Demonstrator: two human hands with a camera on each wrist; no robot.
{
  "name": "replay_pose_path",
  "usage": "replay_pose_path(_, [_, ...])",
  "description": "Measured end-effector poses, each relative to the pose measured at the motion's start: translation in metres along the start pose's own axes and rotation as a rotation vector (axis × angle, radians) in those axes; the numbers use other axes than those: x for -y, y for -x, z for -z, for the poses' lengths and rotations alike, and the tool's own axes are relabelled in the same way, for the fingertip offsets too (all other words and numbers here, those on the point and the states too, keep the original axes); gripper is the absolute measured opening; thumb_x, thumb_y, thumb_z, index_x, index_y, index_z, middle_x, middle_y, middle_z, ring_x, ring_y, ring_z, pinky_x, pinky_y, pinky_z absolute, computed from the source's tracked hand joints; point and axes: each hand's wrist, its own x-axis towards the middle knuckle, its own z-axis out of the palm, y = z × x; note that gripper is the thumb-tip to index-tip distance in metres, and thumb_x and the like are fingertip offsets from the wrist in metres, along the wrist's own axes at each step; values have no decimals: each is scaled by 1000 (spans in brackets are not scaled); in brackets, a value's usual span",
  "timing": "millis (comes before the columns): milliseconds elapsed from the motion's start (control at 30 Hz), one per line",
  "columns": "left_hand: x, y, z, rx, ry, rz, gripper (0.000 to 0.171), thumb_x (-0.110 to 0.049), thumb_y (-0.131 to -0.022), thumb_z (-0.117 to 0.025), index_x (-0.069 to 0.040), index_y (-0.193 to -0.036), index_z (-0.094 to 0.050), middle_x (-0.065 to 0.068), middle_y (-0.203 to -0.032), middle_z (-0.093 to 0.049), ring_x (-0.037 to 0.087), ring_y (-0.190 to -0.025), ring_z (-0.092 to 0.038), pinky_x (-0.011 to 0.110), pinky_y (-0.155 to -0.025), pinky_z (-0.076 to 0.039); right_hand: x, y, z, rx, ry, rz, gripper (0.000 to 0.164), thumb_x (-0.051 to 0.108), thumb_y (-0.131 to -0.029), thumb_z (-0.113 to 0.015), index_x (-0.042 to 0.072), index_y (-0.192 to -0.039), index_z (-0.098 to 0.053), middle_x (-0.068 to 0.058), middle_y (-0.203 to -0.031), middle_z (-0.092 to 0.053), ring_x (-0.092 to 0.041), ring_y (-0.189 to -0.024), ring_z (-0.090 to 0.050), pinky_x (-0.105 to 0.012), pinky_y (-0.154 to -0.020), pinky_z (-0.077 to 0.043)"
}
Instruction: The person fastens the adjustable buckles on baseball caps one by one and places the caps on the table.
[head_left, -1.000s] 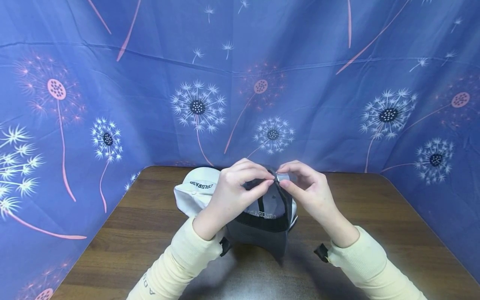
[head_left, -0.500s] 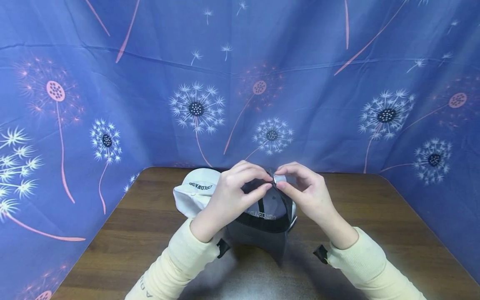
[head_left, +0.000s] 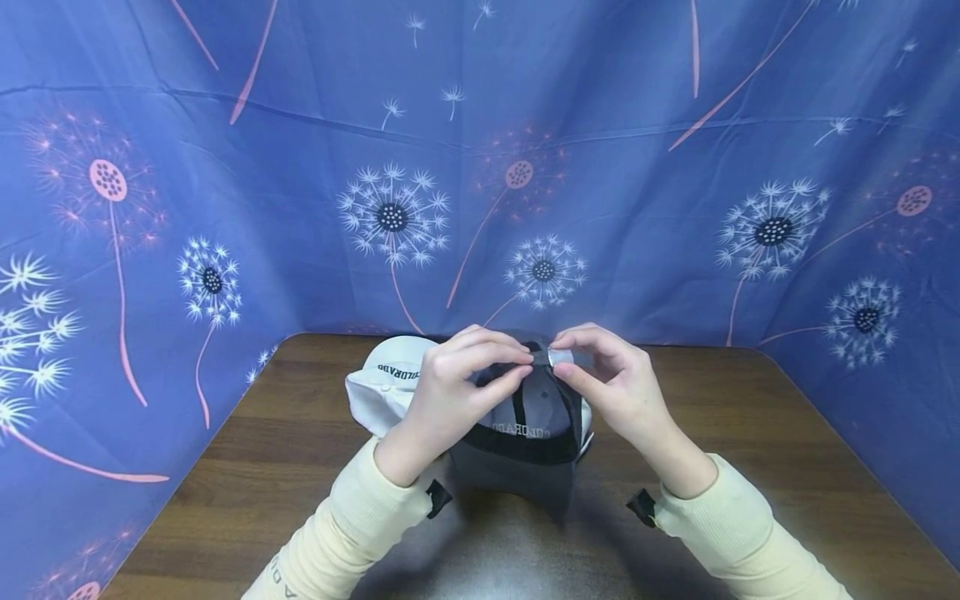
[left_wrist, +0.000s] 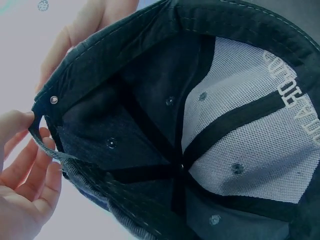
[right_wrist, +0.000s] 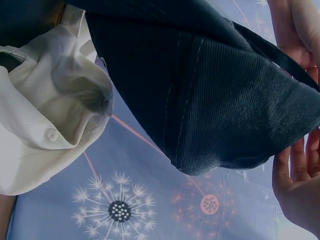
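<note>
A dark grey baseball cap (head_left: 517, 477) is held with its inside toward me, brim down. Its lining (left_wrist: 145, 110) fills the left wrist view, with COLORADO stitching showing in reverse. My left hand (head_left: 453, 379) pinches the back strap (head_left: 540, 358) between thumb and fingers. From the other side, my right hand (head_left: 618, 379) pinches the silver metal buckle (head_left: 558, 357) on that strap. Behind the cap and left hand lies a white cap (head_left: 378, 393), also lettered COLORADO; its crumpled crown (right_wrist: 65, 95) appears in the right wrist view.
Brown wooden table (head_left: 300, 450) lies beneath the hands. A blue dandelion-print cloth (head_left: 630, 183) hangs at the back and both sides. A black wrist mount (head_left: 642, 507) pokes out at the right cuff, another at the left.
My left hand has shifted slightly left, away from the buckle, and more strap shows between the two hands. My right hand has kept its pinch on the buckle.
</note>
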Motion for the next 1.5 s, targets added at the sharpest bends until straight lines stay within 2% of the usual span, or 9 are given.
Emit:
replay_pose_path(233, [-2,-2,-1,5,7,0,8,-7,-79,-75,-7,-87,-74,2,-87,-71,10,-87,-64,29,-88,-49,0,0,-1,8,-5,14,19,-7,-80,-69,-4,-99,-65,-11,-99,-64,-17,-97,-58,-22,-83,-50])
replay_pose_path(400, [-2,-3,-3,11,8,-7,8,-7,-79,-75,-6,-87,-74,2,-87,-71,10,-87,-64,32,-91,-48,1,0,-3,11,46,-11,21,-6,-80,-69,1,-99,-66,-9,-100,-64,-16,-97,-59,-23,-86,-50])
replay_pose_path(733, [-4,-4,-2,2,-10,-41,10,-7,-79,-75,-7,-88,-76,0,-80,-70,7,-79,-62,17,-72,-49,1,-1,-7,32,43,8,22,-7,-79,-70,0,-99,-66,-8,-98,-65,-17,-96,-59,-25,-92,-47])
replay_pose_path(933, [-5,-4,-1,2,-13,-32,10,-8,-78,-76,-7,-88,-76,1,-82,-71,9,-82,-63,19,-77,-49,1,-1,-6,42,42,6,23,-9,-79,-69,-4,-101,-65,-3,-99,-65,-16,-97,-59,-25,-93,-47])
replay_pose_path(1067, [-5,-4,0,6,-25,-16,9,-8,-79,-75,-7,-88,-76,2,-84,-71,9,-84,-63,22,-81,-49,3,0,-3,32,70,-41,29,-9,-80,-67,-4,-108,-63,-3,-104,-66,-12,-98,-61,-22,-88,-49])
replay_pose_path(1133, [-5,-4,0,6,-27,-5,9,-9,-79,-76,-6,-88,-75,2,-84,-71,10,-84,-63,21,-82,-49,5,1,0,15,96,-88,25,-7,-83,-64,-3,-108,-63,-1,-102,-67,-9,-94,-62,-20,-82,-50])
replay_pose_path(1233, [-5,-4,0,7,-26,10,11,-10,-79,-76,-6,-88,-74,3,-85,-71,10,-86,-64,21,-81,-50,8,1,2,-12,137,-176,11,2,-90,-59,-1,-99,-64,4,-90,-66,-9,-79,-62,-21,-71,-51])
replay_pose_path(1367, [-5,-5,2,21,-28,32,12,-11,-79,-76,-5,-90,-74,3,-87,-71,11,-88,-64,21,-83,-50,11,0,3,-24,122,-259,16,8,-95,-53,-1,-86,-63,4,-74,-61,-11,-67,-56,-23,-63,-51])
replay_pose_path(1500, [-6,-5,4,61,-21,69,14,-11,-80,-75,-6,-93,-74,2,-89,-71,10,-89,-63,20,-82,-49,11,-1,3,-21,76,-272,15,5,-94,-55,1,-82,-62,1,-70,-60,-10,-67,-56,-24,-63,-52])
